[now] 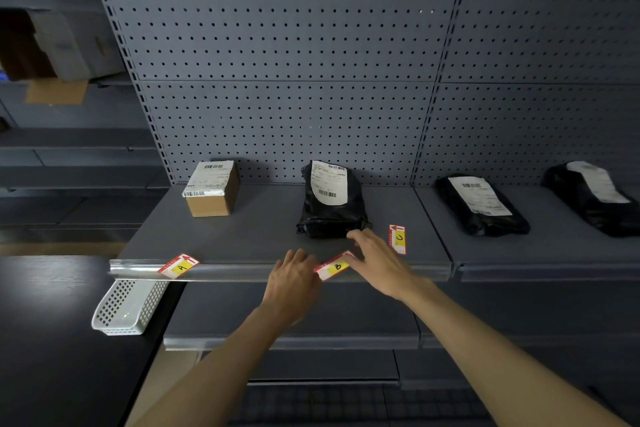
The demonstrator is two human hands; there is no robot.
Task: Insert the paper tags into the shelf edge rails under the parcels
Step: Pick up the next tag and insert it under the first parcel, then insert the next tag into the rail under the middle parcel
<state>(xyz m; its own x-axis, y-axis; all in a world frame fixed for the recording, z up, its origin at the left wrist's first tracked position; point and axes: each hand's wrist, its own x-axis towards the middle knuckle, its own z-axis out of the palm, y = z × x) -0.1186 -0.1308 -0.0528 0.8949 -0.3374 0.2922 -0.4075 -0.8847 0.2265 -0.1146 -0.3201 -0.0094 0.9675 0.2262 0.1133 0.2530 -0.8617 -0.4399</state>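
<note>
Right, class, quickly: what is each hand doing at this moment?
Left hand: at the left end of tag B; a pinch cannot be told.
Right hand: open, fingers spread over tag B's right end.

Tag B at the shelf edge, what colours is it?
Tag B is white with red trim and a yellow patch; head view.

Tags [333, 266] red-white-yellow; box [212, 188] brown; bags [331, 202] black, white labels; shelf [242, 236] grey; basket [128, 305] white mesh.

On the shelf [242, 236], the box [211, 189] sits at 9 o'clock from the bag [330, 201]; tag C [397, 238] lies at the bag's 4 o'clock.
</note>
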